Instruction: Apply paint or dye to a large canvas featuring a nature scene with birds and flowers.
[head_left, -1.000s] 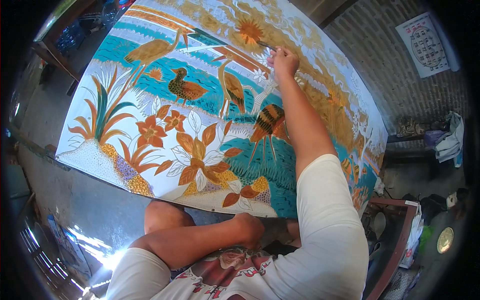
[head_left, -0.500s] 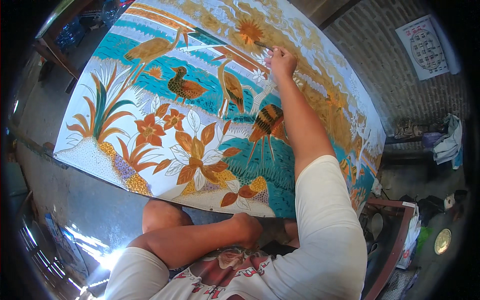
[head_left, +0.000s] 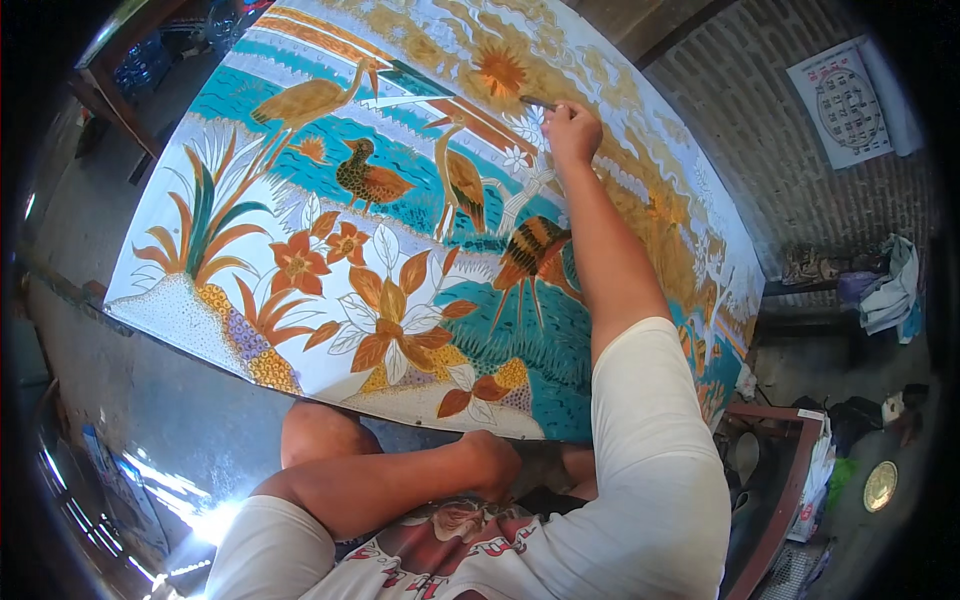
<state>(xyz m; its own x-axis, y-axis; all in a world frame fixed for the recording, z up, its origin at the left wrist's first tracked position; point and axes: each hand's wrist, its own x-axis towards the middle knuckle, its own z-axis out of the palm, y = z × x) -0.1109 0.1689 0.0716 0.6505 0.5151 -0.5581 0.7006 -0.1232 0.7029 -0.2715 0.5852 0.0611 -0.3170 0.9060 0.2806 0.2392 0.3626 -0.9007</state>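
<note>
My right hand [head_left: 574,130] is closed in a pinch on a slim dark brush [head_left: 537,102]. The brush points left, its tip beside the orange sun-like burst [head_left: 499,70] painted on a large cloth [head_left: 330,372]. Whether the tip touches the cloth I cannot tell. Painted herons, ducks, teal water, brown leaves and golden-brown swirls cover the cloth, with some outlined flowers left white. My left forearm lies across my front, and my left hand [head_left: 490,462] is bent down below the cloth's near edge, fingers hidden.
My bent knee [head_left: 325,435] is under the near edge. A wooden frame [head_left: 785,500] stands at the lower right, with bags and clutter beyond. A calendar [head_left: 840,102] hangs on the brick wall at right; cloths [head_left: 893,290] hang below it. Water bottles [head_left: 142,65] stand at the far left.
My right hand and the brush have shifted slightly right and downward, away from the orange burst. My left arm is nearly unchanged.
</note>
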